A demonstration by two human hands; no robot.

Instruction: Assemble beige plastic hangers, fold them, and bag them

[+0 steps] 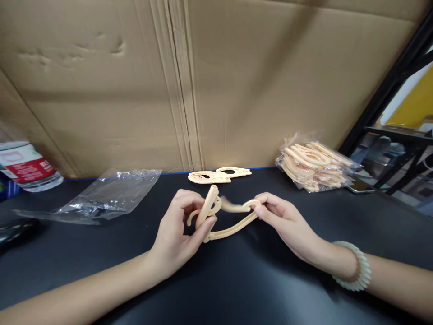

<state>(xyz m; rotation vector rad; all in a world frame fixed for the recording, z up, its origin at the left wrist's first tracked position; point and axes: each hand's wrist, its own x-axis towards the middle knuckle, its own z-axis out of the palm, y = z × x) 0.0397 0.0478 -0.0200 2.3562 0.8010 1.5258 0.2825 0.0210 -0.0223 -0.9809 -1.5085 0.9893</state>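
A cream plastic folding hanger (233, 230) is held over the dark table, with its jointed arms partly unfolded. My left hand (177, 228) is closed round its hook and centre joint, thumb in front. My right hand (284, 219) pinches the outer end of an arm between thumb and fingers. Another arm between the hands is smeared by motion. Just beyond them, folded cream hangers (204, 178) lie flat on the table near the cardboard.
A clear bag of cream hangers (314, 164) sits at the back right, partly over a flat phone-like object (361, 186). To the left lie a crumpled clear plastic bag (115, 194), a bottle with a red label (30, 167) and a black object (15, 232). Cardboard (270, 90) walls the back.
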